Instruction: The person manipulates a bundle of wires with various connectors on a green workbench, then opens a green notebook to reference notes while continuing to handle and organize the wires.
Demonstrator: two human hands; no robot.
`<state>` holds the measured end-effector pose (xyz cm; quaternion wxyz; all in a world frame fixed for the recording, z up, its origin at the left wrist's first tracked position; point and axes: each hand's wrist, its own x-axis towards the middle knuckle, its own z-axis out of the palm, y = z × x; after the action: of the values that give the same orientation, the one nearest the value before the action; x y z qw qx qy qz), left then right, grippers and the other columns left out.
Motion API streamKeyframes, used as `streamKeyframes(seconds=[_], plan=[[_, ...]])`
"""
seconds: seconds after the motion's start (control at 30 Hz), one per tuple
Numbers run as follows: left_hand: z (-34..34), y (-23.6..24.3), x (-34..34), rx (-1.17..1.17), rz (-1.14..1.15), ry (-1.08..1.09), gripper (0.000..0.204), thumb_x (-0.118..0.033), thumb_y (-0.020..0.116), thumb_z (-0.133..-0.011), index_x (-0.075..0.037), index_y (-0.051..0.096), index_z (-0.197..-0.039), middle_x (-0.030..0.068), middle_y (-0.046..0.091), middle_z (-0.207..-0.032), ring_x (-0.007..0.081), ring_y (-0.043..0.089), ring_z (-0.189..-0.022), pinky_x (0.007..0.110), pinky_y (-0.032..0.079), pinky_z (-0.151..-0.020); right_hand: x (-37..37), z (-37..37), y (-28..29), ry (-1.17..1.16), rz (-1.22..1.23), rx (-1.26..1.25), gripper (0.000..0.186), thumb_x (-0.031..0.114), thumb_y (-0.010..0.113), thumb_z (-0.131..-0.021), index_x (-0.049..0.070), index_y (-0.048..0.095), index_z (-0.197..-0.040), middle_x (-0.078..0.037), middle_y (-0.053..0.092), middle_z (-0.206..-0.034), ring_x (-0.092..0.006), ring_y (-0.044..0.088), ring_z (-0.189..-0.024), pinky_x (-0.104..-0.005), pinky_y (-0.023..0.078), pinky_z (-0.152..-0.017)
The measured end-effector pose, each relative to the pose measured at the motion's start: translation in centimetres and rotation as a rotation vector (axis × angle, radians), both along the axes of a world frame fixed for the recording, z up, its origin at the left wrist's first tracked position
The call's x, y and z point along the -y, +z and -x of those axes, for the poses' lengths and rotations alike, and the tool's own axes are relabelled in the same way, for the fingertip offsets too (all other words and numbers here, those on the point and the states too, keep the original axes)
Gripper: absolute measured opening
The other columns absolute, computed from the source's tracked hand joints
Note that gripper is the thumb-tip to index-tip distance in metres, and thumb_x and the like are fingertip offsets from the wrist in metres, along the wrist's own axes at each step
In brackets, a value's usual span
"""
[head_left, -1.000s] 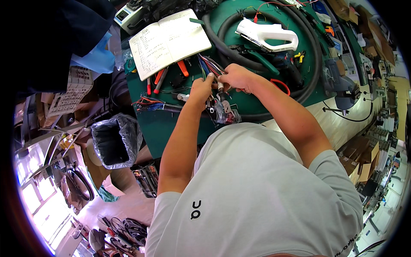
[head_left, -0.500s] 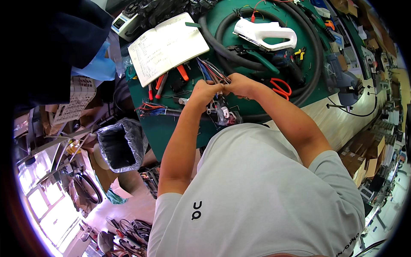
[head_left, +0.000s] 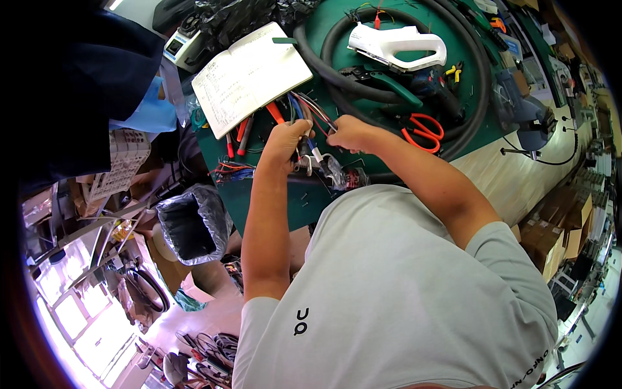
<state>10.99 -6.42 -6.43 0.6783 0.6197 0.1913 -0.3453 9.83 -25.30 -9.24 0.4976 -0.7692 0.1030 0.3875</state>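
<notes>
A loose bundle of coloured wires point(head_left: 315, 109) spreads over the green bench between my hands. My left hand point(head_left: 283, 144) is closed around some of these wires. Just to its right, my right hand point(head_left: 353, 135) pinches other wires of the bundle, its fingertips partly hidden. Below and between the hands lies a connector-like part in clear plastic point(head_left: 335, 174), with metal pieces beside it. More thin red and blue wires point(head_left: 234, 171) fan out left of my left forearm.
An open notebook point(head_left: 249, 81) lies at the far left, with orange-handled tools point(head_left: 275, 113) under its edge. A white handled device point(head_left: 402, 48), coiled black cable point(head_left: 483, 84), green-handled pliers point(head_left: 396, 87), a drill point(head_left: 435, 91) and red-handled scissors point(head_left: 424, 133) lie right. A lined bin point(head_left: 194, 223) stands beside the bench.
My hands were close together at the wires and have now moved apart, the left one to the left. The wire bundle is spread wider between them.
</notes>
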Motion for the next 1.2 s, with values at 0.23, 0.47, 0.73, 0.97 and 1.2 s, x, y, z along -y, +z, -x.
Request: streamKeyframes(seconds=[0.23,0.47,0.73,0.97,1.2], plan=[[-0.5,-1.9,-2.2,0.069,-0.047,-0.152,0.022,-0.026,0.066,-0.082,-0.005,0.061,-0.085,0.0016,0.06,-0.073,0.0092,0.049,-0.052,0.023,0.041,-0.047,4.3,-4.3,2.3,-0.044,0.035,0.04,0.016,0.02,0.061,-0.079,0.005,0.065,-0.077,0.001,0.053,-0.064,-0.0095,0.041,-0.046,-0.0267,0.029,-0.04],[1.1,-1.1,0.9,0.196,-0.268,-0.241,0.027,-0.022,0.065,-0.08,0.001,0.058,-0.092,0.0081,0.065,-0.075,0.0105,0.052,-0.055,0.026,0.041,-0.049,1.8,-7.0,7.9,-0.244,-0.4,-0.095,0.019,0.02,0.057,-0.091,0.003,0.06,-0.083,0.004,0.047,-0.062,-0.0044,0.036,-0.045,-0.0227,0.021,-0.038],[1.8,-3.5,0.6,0.082,-0.057,-0.013,0.028,-0.028,0.047,-0.1,-0.002,0.056,-0.098,0.0095,0.067,-0.084,0.0128,0.058,-0.061,0.027,0.049,-0.057,-1.3,-0.9,6.4,-0.091,-0.252,-0.08,0.022,0.02,0.049,-0.094,0.003,0.057,-0.082,-0.002,0.052,-0.062,-0.0096,0.046,-0.045,-0.0271,0.036,-0.04],[1.4,-2.4,-0.6,0.169,-0.083,0.062,0.026,-0.025,0.044,-0.1,-0.006,0.054,-0.087,0.0019,0.056,-0.068,0.0127,0.052,-0.056,0.028,0.048,-0.057,-1.8,-0.3,7.1,-0.14,-0.214,-0.019,0.022,0.02,0.049,-0.094,0.003,0.058,-0.084,-0.002,0.051,-0.061,-0.0118,0.047,-0.046,-0.0292,0.041,-0.041],[1.4,2.1,2.5,0.153,0.114,-0.005,0.026,-0.027,0.044,-0.1,-0.008,0.052,-0.085,0.0012,0.056,-0.069,0.0146,0.054,-0.055,0.03,0.048,-0.055,2.6,-0.2,9.4,-0.337,-0.328,-0.071,0.022,0.024,0.051,-0.097,0.006,0.058,-0.085,0.003,0.046,-0.055,-0.0068,0.041,-0.041,-0.0236,0.035,-0.038]])
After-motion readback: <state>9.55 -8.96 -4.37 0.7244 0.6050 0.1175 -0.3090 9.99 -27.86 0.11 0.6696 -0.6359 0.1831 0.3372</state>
